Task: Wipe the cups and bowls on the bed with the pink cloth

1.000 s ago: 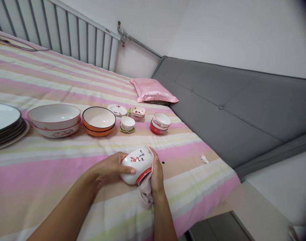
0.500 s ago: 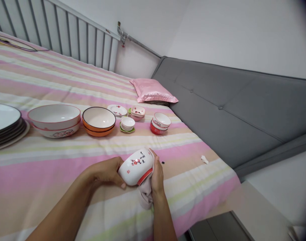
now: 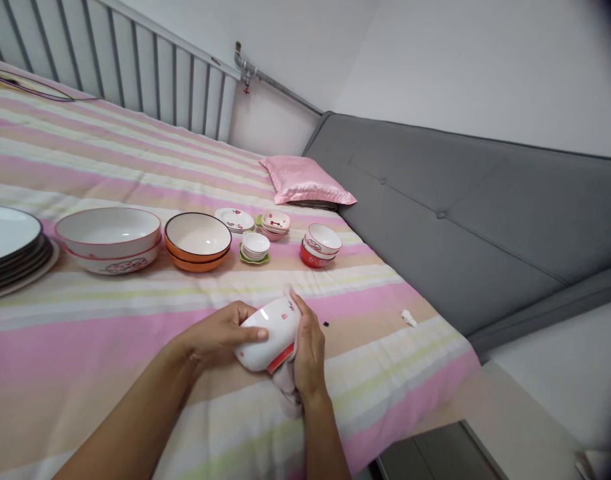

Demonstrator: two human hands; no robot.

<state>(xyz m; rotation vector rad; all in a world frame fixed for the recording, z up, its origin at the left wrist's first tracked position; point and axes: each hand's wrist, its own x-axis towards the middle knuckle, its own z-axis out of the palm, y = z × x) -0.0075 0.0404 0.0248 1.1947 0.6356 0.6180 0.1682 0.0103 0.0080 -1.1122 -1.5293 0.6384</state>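
With the white bowl [image 3: 268, 343] taken as the clock's centre, the striped bed [image 3: 150, 320] beyond it is crossed by a row of crockery. A stack of dark-edged plates [image 3: 8, 247] is set between 9 and 10 o'clock, a pair of large white bowls [image 3: 110, 257] at 10, and two nested orange bowls [image 3: 197, 261] between 10 and 11. Small white dishes on a green saucer [image 3: 255, 247] are found near 12, with floral plates [image 3: 234, 220] and pink dishes [image 3: 275, 223] placed behind them. Stacked small bowls [image 3: 321, 247] are seen near 1 o'clock, well apart from the hands. A black scrap [image 3: 326, 324] is left just beside the right hand [image 3: 309, 353], and a white scrap [image 3: 408, 318] farther out, near 3. The bowl is held tilted at the bed's near side, its red band turned toward 4 or 5 o'clock. It is gripped from 9 by the left hand [image 3: 223, 332], the thumb laid across the near wall and the other fingers partly hidden behind. By the right hand, its fingers nearly straight and close together, a pale cloth [image 3: 286, 390] is pressed against the opposite side. The forearms are angled in from 8 and 5.
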